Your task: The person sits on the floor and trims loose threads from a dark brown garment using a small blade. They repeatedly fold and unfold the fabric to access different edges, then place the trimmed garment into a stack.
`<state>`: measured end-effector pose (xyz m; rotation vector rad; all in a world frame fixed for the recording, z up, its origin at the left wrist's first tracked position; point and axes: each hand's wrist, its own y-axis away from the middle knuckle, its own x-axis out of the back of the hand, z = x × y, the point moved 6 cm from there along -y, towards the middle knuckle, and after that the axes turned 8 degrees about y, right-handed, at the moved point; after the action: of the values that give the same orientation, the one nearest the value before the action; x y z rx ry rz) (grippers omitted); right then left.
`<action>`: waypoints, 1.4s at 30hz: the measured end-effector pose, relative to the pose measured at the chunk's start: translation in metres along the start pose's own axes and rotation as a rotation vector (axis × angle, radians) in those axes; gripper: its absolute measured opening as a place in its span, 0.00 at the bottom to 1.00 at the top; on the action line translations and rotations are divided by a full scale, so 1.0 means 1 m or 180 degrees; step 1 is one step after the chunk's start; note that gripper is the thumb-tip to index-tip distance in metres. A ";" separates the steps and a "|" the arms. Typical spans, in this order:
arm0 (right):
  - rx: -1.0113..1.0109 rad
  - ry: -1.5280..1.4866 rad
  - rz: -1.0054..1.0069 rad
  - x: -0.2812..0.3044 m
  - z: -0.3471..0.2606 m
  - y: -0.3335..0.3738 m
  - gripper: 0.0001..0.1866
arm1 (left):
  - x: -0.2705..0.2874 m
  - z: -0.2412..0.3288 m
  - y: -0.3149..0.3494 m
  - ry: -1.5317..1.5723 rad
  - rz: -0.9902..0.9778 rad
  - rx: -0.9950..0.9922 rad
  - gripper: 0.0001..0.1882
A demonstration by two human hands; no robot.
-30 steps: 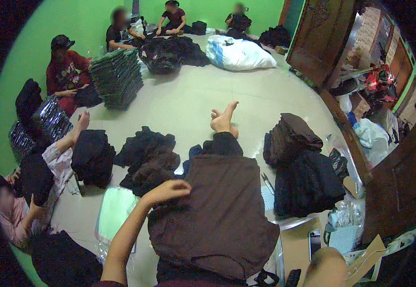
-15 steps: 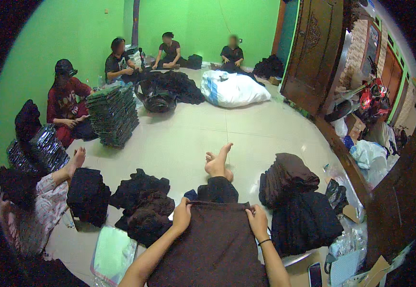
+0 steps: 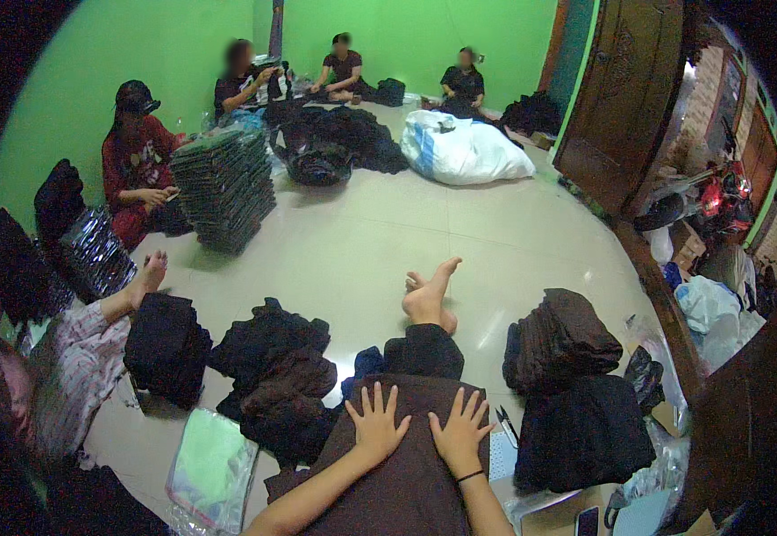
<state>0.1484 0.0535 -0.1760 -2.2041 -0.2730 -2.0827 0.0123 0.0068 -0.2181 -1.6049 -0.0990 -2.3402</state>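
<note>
The left hand (image 3: 378,429) and the right hand (image 3: 457,432) lie wide open, gripping nothing, on the flat, dark brown cloth garment (image 3: 406,491) at the near side.

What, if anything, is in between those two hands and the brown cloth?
Nothing visible. The left hand and right hand both rest on the brown cloth, palms down, fingers spread. The snips and the black folded pile lie off to its right, clear of both hands.
</note>
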 end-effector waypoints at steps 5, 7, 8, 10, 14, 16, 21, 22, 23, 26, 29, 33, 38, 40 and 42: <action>-0.0111 -0.0565 -0.0304 -0.006 0.012 -0.015 0.43 | -0.006 -0.008 -0.019 0.0169 0.0019 0.0160 0.39; -0.0154 -0.0731 -0.0462 -0.010 0.017 -0.023 0.44 | -0.008 -0.011 -0.030 0.0263 -0.0258 0.0368 0.42; -0.0178 -0.0787 -0.0562 -0.012 0.019 -0.025 0.44 | -0.007 -0.012 -0.034 0.0428 -0.0276 0.0428 0.42; -0.0129 -0.0852 -0.0453 -0.012 0.020 -0.029 0.44 | -0.006 -0.015 -0.042 0.0634 -0.0429 0.0601 0.44; -0.0012 -0.0890 -0.0269 -0.016 0.021 -0.031 0.43 | -0.014 -0.025 -0.049 0.1185 -0.0854 0.0642 0.46; 0.0022 -0.0843 -0.0173 -0.018 0.022 -0.029 0.43 | -0.021 -0.034 -0.052 0.1518 -0.0984 0.0515 0.47; 0.0219 -0.1146 -0.0030 -0.019 0.027 -0.021 0.43 | -0.030 -0.074 -0.042 0.2915 -0.0926 0.0049 0.45; 0.0256 -0.1187 -0.0013 -0.018 0.028 -0.019 0.42 | -0.032 -0.082 -0.034 0.3378 -0.0972 0.0138 0.42; 0.0347 -0.1239 0.0058 -0.015 0.030 -0.017 0.42 | -0.030 -0.087 -0.024 0.3477 -0.0858 0.0089 0.39; 0.0431 -0.1259 0.0127 -0.010 0.032 -0.010 0.40 | -0.016 -0.100 -0.003 0.3312 -0.0645 0.0180 0.30; 0.0389 -0.1200 0.0099 -0.009 0.034 -0.007 0.40 | 0.037 -0.104 0.005 0.1693 0.0740 -0.0818 0.15; 0.0452 -0.1257 0.0164 -0.013 0.036 -0.008 0.39 | 0.076 -0.154 0.012 -0.0054 0.1652 0.0057 0.19; 0.0512 -0.1161 0.0303 -0.018 0.037 -0.011 0.39 | 0.109 -0.199 0.016 0.0661 0.0719 0.0392 0.11; 0.0548 -0.1102 0.0275 -0.013 0.034 -0.010 0.39 | 0.163 -0.200 0.014 0.1755 0.1817 0.0412 0.07; 0.0535 -0.0771 0.0092 -0.002 0.027 -0.008 0.40 | 0.216 -0.184 0.015 0.2057 0.2544 0.0404 0.07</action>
<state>0.1733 0.0668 -0.1799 -2.3393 -0.4157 -1.7081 -0.2205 -0.0937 -0.0896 -0.5787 0.4392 -1.9974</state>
